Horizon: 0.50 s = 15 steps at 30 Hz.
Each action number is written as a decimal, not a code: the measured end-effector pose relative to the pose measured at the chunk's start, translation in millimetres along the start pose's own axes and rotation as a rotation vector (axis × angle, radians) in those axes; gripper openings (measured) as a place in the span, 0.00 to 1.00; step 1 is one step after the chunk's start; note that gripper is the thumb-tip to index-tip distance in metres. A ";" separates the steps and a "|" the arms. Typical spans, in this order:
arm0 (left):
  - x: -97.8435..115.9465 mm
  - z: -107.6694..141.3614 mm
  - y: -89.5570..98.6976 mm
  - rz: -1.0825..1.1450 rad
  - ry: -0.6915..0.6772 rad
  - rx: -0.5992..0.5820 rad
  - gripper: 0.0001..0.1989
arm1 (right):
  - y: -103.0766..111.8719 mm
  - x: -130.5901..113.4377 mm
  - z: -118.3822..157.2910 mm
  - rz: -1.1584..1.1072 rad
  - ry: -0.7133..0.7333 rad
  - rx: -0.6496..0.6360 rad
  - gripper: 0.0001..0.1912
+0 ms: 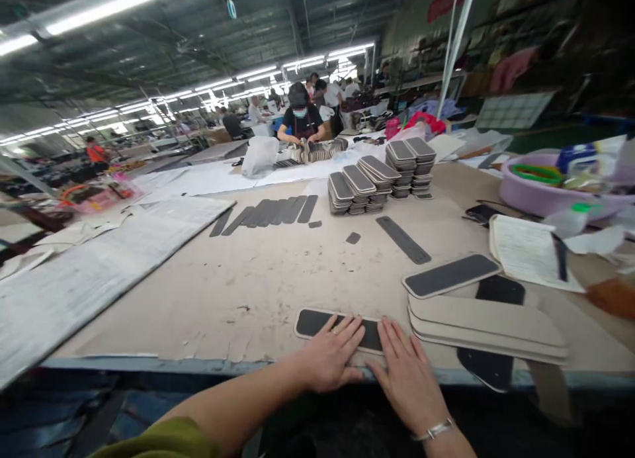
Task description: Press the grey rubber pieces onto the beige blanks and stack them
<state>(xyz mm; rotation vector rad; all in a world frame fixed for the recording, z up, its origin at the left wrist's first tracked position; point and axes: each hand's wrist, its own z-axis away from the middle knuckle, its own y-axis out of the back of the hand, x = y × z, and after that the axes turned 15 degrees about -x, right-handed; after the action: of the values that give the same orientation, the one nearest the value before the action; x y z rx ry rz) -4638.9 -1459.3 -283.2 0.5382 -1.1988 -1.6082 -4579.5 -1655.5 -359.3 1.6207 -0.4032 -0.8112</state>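
Observation:
Flat on the table near its front edge lies a long rounded panel (317, 322), dark grey with a pale border. My left hand (333, 352) presses on its middle with fingers stretched out. Beside it my right hand (404, 365) is spread flat over the panel's right end, hiding that part. Just right of my right hand is a stack of pale beige panels (486, 322), with black pieces (489, 365) sticking out from under it. Another grey panel with a pale border (451, 276) rests tilted at the stack's back edge.
Several stacks of bordered panels (362, 183) stand at the back. Dark strips (270, 211) lie left of them, and one strip (403, 239) lies nearer. At right are a paper pad (528, 249) and a purple basin (526, 193). A white board (109, 273) covers the left. A co-worker (301, 117) sits beyond.

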 end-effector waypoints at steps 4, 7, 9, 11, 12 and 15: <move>-42.4 32.8 -2.5 0.001 0.110 -0.043 0.36 | 1.9 -0.5 -0.7 -0.019 -0.010 -0.026 0.37; -61.0 49.9 -4.9 0.000 0.147 -0.041 0.33 | 6.7 -2.9 -1.4 -0.058 -0.030 -0.066 0.37; -66.6 53.5 -8.6 -0.012 0.145 -0.022 0.32 | 11.2 -4.8 -0.7 -0.092 -0.047 -0.089 0.38; -71.2 51.0 -12.5 -0.010 0.149 0.005 0.29 | 15.6 -5.6 1.0 -0.138 -0.055 -0.096 0.39; -73.8 47.9 -13.4 0.001 0.163 0.016 0.28 | 17.7 -5.1 2.2 -0.166 -0.056 -0.089 0.39; -81.2 34.4 -7.1 0.046 0.232 0.033 0.26 | 24.1 -0.6 8.1 -0.278 -0.075 -0.013 0.34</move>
<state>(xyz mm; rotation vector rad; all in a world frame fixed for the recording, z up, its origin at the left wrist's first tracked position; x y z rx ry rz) -4638.4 -1371.3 -292.4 0.6932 -1.0576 -1.4463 -4581.4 -1666.3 -336.3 1.6595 -0.2271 -1.0834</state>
